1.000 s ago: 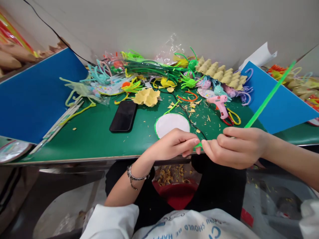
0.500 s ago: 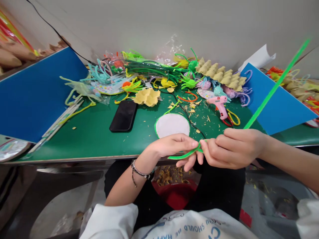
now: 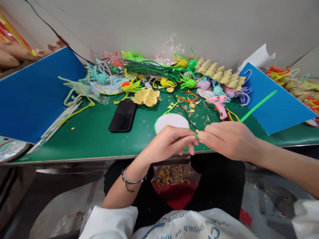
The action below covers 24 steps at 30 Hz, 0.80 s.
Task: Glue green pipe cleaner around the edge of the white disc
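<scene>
Both my hands meet above the front edge of the table, pinching a bright green pipe cleaner (image 3: 258,106). My left hand (image 3: 173,141) grips it between thumb and forefinger, its other fingers loosely curled. Close against it, my right hand (image 3: 228,141) is closed round the same pipe cleaner, whose long end sticks out up and to the right. Only a sliver of green shows between the fingertips; the rest there is hidden. Just behind my left hand lies a white disc (image 3: 171,121) edged in green, with a green strand (image 3: 171,108) running off its top.
A black phone (image 3: 123,116) lies left on the green table (image 3: 99,142). A pink glue gun (image 3: 218,105) is at right. Egg-carton pieces (image 3: 146,96) and pipe-cleaner bundles (image 3: 154,69) line the wall. Blue boards (image 3: 42,93) stand either side; a red bin (image 3: 176,194) with scraps sits below.
Both hands have shifted slightly up. The pipe cleaner's long right end has swung lower and shows shorter; its short left end no longer shows below my left hand.
</scene>
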{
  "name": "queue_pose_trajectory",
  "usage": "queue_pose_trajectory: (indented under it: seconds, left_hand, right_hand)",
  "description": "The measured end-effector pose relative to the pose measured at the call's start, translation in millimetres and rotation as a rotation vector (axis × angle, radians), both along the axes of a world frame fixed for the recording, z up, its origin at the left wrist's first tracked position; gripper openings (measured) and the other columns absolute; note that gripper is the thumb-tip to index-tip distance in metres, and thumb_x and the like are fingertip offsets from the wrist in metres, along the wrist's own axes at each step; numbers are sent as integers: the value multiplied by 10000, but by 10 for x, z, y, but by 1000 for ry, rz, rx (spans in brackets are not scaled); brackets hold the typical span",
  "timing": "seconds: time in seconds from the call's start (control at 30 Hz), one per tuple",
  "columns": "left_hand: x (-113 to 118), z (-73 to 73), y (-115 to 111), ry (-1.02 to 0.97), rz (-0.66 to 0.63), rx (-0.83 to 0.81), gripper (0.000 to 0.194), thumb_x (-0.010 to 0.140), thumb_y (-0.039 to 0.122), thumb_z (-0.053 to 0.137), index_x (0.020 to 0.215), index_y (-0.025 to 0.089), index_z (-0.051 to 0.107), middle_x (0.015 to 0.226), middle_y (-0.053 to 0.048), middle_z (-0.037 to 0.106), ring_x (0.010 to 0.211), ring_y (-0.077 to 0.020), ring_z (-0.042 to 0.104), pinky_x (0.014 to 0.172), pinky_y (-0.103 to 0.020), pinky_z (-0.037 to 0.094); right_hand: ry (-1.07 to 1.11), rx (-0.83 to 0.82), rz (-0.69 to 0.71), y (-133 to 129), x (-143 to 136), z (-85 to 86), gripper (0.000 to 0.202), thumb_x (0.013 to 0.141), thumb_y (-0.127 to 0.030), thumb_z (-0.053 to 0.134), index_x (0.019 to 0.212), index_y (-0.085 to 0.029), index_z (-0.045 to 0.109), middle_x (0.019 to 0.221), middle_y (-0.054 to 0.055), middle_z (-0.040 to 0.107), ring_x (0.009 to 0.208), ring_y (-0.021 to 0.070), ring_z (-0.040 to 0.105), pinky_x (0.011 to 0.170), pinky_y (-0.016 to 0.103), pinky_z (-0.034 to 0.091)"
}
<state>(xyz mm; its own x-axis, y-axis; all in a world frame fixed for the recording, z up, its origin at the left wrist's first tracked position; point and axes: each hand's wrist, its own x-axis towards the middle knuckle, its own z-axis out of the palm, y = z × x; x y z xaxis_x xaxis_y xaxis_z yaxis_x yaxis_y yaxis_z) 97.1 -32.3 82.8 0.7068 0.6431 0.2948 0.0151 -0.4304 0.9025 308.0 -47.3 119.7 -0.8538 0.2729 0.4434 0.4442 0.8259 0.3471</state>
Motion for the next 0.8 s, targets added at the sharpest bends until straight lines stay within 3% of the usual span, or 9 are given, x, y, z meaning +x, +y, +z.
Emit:
queue_pose_trajectory:
  seconds: [0.1,0.2,0.27,0.33,0.47,0.53,0.6,0.7,0.8]
  left_hand:
    - [-23,-4,-29,25,148,368,258,992,259,459,844,171,651,705,19,728,535,-61,593,609,-184,423]
    - [-33,-17,-55,56,369,818,219,994,243,463,903,206,659,747,17,750,607,-88,630,684,-261,385]
    - [-27,-29,-56,35,414,889,206,988,234,467,910,212,657,752,10,753,600,-94,629,696,-286,381]
    - [-13,-37,-43,-43,292,621,262,998,294,446,861,193,645,692,8,732,540,-83,610,659,-267,413]
    - [15,-24,-12,-182,-70,-255,452,928,553,496,739,154,588,590,-10,670,458,-85,572,483,-197,451]
    - [25,-15,-1,-183,-155,-467,483,853,612,579,727,146,580,573,-9,655,441,-81,554,445,-183,439]
    - [40,-12,4,-177,-184,-530,487,823,618,615,730,141,582,567,-4,650,427,-70,536,431,-173,425]
    - [69,-21,-3,-152,-145,-460,444,883,565,559,739,146,582,593,-4,661,430,-68,534,432,-176,424]
    - [91,-36,-28,-33,17,-78,346,979,378,447,763,157,604,664,-3,706,479,-69,575,533,-202,448]
  right_hand:
    - [252,-664,-84,-40,-75,32,243,970,-226,405,794,-177,565,663,-17,549,581,85,459,531,231,315]
    - [464,-1386,-100,-58,-126,61,352,980,-390,365,709,-193,472,557,-63,400,457,68,339,443,216,298]
    - [526,-1513,-57,-60,-128,64,358,975,-420,357,704,-202,441,546,-76,360,431,65,300,419,217,287]
    - [481,-1286,-38,-60,-102,54,243,969,-323,391,800,-189,501,622,-55,471,493,67,401,483,210,336]
    - [186,-459,-37,-50,-20,12,147,948,-159,407,1021,-188,532,768,-20,594,640,87,523,548,222,332]
    - [62,-128,-38,-37,8,0,168,960,-155,390,1051,-184,529,712,-29,576,610,103,505,515,249,286]
    - [-16,55,-38,-19,22,8,179,966,-154,386,1046,-187,543,661,-39,551,577,113,470,501,267,253]
    - [-36,78,-13,11,19,44,190,960,-161,401,885,-195,571,625,-33,534,557,113,432,500,276,237]
    - [34,-131,4,28,-16,64,252,948,-168,421,728,-188,543,603,-31,518,541,91,422,500,262,249]
